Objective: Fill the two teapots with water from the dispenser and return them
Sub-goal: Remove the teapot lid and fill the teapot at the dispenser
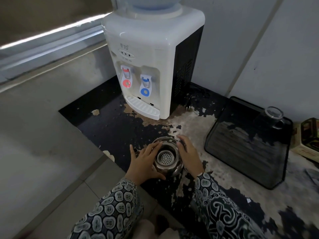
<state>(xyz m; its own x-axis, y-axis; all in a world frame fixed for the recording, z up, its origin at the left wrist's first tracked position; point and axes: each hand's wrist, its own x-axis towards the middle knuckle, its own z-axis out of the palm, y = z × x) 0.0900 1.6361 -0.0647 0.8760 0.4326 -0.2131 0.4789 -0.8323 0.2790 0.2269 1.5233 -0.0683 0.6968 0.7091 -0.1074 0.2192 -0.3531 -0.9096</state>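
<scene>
A shiny steel teapot (166, 156) without its lid shows a perforated strainer inside. It is held over the worn black counter between both my hands. My left hand (144, 161) wraps its left side, near the spout. My right hand (188, 154) cups its right side. The white water dispenser (151, 66) stands at the back of the counter, with a red tap (126, 78) on the left, a blue tap (146, 86) on the right, and a white drip tray (142, 107) below. Only one teapot is in view.
A black mesh tray (245, 147) lies on the right with an upturned glass mug (271, 116) on it. A decorated box (309, 135) sits at the far right edge. A black plug and cord (189, 103) lie beside the dispenser. The counter's left edge drops to a tiled floor (51, 169).
</scene>
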